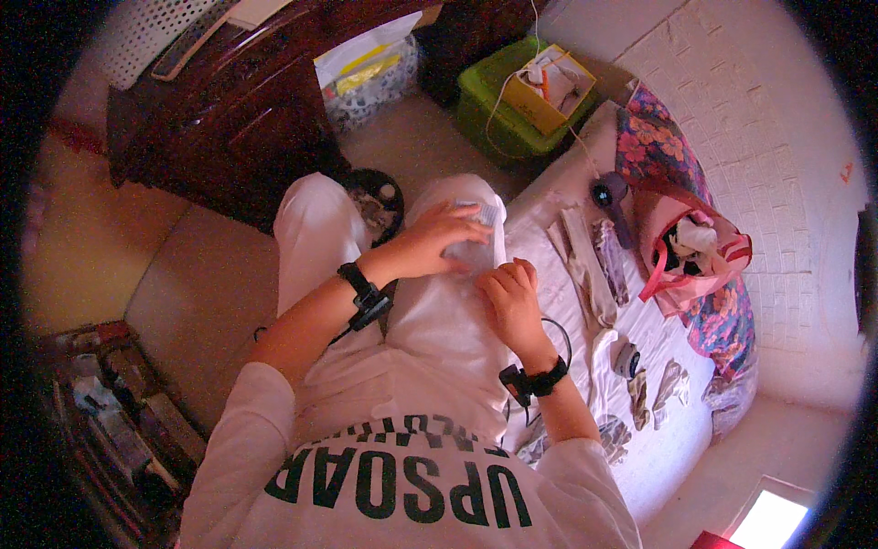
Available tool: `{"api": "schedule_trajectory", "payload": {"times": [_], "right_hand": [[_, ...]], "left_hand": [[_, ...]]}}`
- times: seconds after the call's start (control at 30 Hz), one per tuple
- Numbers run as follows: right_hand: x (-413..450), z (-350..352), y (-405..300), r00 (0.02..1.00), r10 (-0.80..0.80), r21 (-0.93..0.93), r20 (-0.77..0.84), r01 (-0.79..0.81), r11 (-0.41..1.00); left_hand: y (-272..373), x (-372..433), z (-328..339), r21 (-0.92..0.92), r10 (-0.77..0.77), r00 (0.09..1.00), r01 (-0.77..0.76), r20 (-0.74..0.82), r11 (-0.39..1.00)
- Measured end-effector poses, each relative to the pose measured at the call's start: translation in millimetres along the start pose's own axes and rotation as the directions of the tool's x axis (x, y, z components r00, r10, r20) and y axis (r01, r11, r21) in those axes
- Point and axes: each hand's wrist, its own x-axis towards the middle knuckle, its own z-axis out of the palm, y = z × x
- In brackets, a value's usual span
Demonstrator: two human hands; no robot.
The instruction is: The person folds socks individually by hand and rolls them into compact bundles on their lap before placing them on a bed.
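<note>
A pale grey piece of ribbed fabric, perhaps a sock [488, 218], lies on the thigh of my white trousers [439, 309]. My left hand [446, 237] rests over it with the fingers spread. Close by, at the outer edge of the same thigh, is my right hand [511, 295], its fingers curled downward. Whether those fingertips pinch any cloth is hidden. To the right, a long beige sock [586, 267] and a purplish patterned sock [610, 264] lie on the pale bed sheet [531, 237]. Nearer me are a white sock [602, 364] and a small grey bundle [625, 360].
A pink bag [730, 257] of clothes and a dark handheld fan [617, 206] lie on the bed. Beyond stands a green storage bin [480, 103] bearing a yellow box [538, 110]. A dark wooden cabinet [219, 130] is ahead left; a black round container [394, 199] sits beyond my knees.
</note>
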Motion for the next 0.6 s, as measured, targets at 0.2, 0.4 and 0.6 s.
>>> {"api": "schedule_trajectory", "payload": {"times": [0.2, 0.4, 0.6], "right_hand": [[22, 0, -4, 0.999, -0.006, 0.025, 0.049, 0.004, 1.0], [24, 4, -6, 0.996, 0.035, -0.059, -0.076, -0.039, 0.997], [-2, 10, 2, 0.999, -0.017, 0.003, -0.027, 0.017, 1.0]], "left_hand": [[-6, -4, 5, -0.049, 0.0, 1.0, -0.001, -0.028, 0.999], [-1, -2, 1, -0.04, -0.044, 0.998, 0.043, -0.038, 0.998], [-1, -3, -2, -0.084, -0.057, 0.998, 0.056, -0.014, 0.995]]}}
